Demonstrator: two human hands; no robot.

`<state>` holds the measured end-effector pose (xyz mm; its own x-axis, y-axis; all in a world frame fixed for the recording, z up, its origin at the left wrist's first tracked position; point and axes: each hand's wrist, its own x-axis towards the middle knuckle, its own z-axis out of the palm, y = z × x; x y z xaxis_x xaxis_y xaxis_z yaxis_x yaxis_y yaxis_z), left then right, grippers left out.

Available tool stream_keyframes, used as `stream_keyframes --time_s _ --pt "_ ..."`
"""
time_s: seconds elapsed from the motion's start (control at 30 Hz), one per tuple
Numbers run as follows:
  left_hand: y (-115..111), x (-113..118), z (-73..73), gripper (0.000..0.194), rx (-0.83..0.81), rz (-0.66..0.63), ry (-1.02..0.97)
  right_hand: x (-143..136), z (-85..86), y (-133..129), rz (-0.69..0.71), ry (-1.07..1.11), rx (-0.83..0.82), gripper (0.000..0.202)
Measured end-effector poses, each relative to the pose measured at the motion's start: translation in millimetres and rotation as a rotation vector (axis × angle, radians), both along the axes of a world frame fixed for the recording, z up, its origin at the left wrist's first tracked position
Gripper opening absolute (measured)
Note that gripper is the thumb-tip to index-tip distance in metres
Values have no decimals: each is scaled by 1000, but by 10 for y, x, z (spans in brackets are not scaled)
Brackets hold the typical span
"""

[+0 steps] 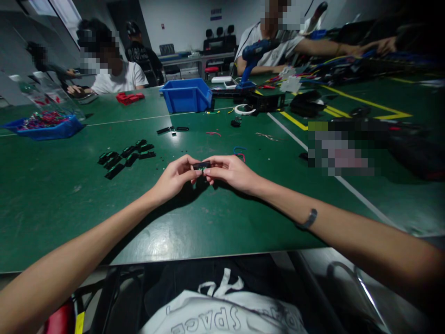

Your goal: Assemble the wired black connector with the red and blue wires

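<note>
Between my two hands is a small black piece with a green circuit board (202, 166), held just above the green table (156, 236). My left hand (179, 175) pinches its left end between thumb and fingers. Its right end is gripped the same way by my right hand (229, 172). Fingertips hide parts of the piece. To the left of my hands lies a group of several similar black pieces with green boards (125, 157). Beyond my hands are short black strips with a silver part (173, 130).
A blue bin (187, 95) and a blue cordless drill (255, 58) stand farther back. At left, a blue tray (52, 127) of coloured wires sits by plastic bottles (52, 93). Wire scraps (239, 150) lie beyond my right hand. Other people sit across the table.
</note>
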<state>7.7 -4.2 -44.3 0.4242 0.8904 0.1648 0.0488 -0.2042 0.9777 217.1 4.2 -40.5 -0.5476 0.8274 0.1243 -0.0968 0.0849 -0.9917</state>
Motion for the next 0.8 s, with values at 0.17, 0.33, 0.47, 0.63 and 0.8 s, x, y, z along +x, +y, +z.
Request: stream_keyframes --time_s 0.17,0.33,0.47,0.63,0.8 --pt "-10 3 -32 21 -13 -2 -12 15 -5 -2 5 -17 1 21" --pt "8 1 -61 22 -29 -5 -29 23 -19 3 6 -17 -10 20" --pt "27 -4 -58 24 -39 18 -75 0 -38 18 16 40 -52 20" --pt "33 -5 -60 23 -45 31 -104 -14 -48 38 32 105 -158 18" --pt "31 -5 -68 26 -34 50 -87 1 -37 42 37 109 -213 20"
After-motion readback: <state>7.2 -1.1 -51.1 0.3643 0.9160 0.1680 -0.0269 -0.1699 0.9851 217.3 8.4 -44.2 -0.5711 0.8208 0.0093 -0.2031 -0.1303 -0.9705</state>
